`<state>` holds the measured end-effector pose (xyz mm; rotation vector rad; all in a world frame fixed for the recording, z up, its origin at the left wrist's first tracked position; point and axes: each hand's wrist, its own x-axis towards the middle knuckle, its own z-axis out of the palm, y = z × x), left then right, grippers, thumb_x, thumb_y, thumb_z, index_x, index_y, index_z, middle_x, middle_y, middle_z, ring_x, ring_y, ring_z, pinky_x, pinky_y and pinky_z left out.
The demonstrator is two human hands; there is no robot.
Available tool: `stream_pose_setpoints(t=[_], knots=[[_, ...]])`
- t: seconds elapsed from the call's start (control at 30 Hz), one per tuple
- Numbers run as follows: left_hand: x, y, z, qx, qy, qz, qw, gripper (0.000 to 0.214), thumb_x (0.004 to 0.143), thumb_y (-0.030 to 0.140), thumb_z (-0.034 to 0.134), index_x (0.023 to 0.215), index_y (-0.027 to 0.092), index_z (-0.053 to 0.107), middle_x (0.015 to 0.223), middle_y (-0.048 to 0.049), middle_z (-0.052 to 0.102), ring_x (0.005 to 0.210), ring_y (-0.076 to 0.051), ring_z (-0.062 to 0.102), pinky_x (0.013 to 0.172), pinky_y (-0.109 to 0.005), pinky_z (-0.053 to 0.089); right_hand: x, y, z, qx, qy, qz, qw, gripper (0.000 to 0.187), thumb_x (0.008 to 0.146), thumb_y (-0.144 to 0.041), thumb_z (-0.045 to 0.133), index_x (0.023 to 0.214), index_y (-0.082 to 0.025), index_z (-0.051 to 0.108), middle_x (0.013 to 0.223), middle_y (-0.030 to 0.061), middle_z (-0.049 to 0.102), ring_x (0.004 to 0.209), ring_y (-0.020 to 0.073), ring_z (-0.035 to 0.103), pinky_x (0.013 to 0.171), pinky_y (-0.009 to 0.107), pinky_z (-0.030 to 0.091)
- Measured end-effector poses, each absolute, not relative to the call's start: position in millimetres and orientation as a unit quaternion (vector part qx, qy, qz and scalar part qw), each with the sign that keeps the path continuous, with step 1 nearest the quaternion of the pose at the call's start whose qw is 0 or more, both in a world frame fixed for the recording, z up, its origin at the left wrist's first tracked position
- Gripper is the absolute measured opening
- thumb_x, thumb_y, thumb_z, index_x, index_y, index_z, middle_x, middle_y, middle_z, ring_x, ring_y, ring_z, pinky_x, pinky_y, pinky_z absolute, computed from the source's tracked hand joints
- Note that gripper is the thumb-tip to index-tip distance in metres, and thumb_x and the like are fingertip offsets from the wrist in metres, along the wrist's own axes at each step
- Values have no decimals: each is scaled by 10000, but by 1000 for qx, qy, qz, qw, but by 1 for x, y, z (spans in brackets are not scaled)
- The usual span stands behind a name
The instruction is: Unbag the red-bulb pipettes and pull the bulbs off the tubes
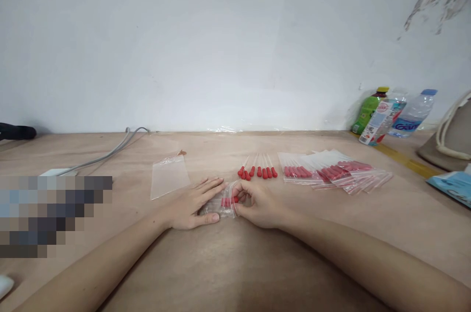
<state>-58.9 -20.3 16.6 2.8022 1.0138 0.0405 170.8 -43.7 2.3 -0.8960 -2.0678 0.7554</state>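
A small clear zip bag (221, 204) holding red-tipped droppers lies on the brown table (235, 263) between my hands. My left hand (193, 206) lies flat on the bag's left part, fingers stretched out. My right hand (257, 204) pinches the bag's open right end with thumb and fingers. Just beyond, several loose droppers with red bulbs (257, 170) lie in a row. An empty clear bag (168, 176) lies to the left of them.
A pile of filled dropper bags (333, 172) lies at the right. Behind it three bottles (390, 113) stand against the white wall, with a beige bag (452, 138) and a blue pack (454, 185) farther right. A grey cable (106, 154) runs at the left.
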Motion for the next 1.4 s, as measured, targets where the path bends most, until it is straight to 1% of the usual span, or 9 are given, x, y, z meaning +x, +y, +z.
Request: stream_pose_setpoints(t=[0.27,0.47,0.6,0.7,0.77,0.93,1.07,1.2,1.4], knots=[[-57,-23,27,939,325,18,114,739,803,549,456,1395,280,104,1463,-36,103,1338,-271,102,1087,-455,137,202,-29,31,-366,-681,542,330,136,671,-166,600,768,-168,504,621,-34,592,546,95,595,546,228,469],[-63,-20,37,928,335,-32,161,726,805,561,438,1393,283,115,1466,-23,63,1343,-267,68,1085,-457,113,268,7,55,-419,-630,542,367,222,655,-252,678,839,-155,601,704,38,672,551,103,601,502,219,479],[-60,-17,35,892,407,42,194,479,878,493,324,1296,268,392,1410,-31,309,1277,-231,307,1043,-391,265,294,26,57,-440,-580,462,507,240,636,-285,707,815,-154,617,761,59,679,589,105,614,571,234,506],[-52,-15,26,863,456,156,153,375,847,473,397,1054,208,562,1153,-67,539,1025,-212,524,882,-352,422,286,32,50,-423,-561,382,601,271,654,-340,689,847,-171,598,817,54,679,686,126,635,664,276,517],[-47,-14,21,854,471,186,123,315,803,461,467,917,185,567,975,-64,571,880,-201,545,788,-347,451,269,34,43,-417,-572,333,623,303,660,-345,676,896,-176,588,820,45,679,734,143,639,721,318,517],[-39,-16,19,853,468,184,136,250,789,416,473,701,182,472,760,-20,541,728,-165,517,645,-291,437,212,36,28,-387,-751,135,518,201,799,-266,526,969,-197,606,928,40,673,865,159,625,794,320,489],[-59,3,24,799,531,242,143,224,821,409,398,766,194,426,659,16,515,605,-142,509,562,-260,411,175,38,21,-372,-842,26,389,225,869,-215,425,997,-219,609,1020,34,645,927,149,602,800,286,460],[-105,36,30,678,650,341,39,178,796,303,399,931,187,395,731,-5,538,652,-167,557,616,-285,437,156,42,15,-354,-881,-22,314,225,859,-151,433,971,-191,625,981,62,652,918,158,582,795,277,416],[-148,52,22,631,754,181,-30,261,771,197,382,1004,150,488,1094,-157,491,1039,-300,505,856,-416,392,152,38,11,-362,-895,-69,250,174,839,-169,468,916,-177,623,890,76,652,863,183,557,770,320,339]])
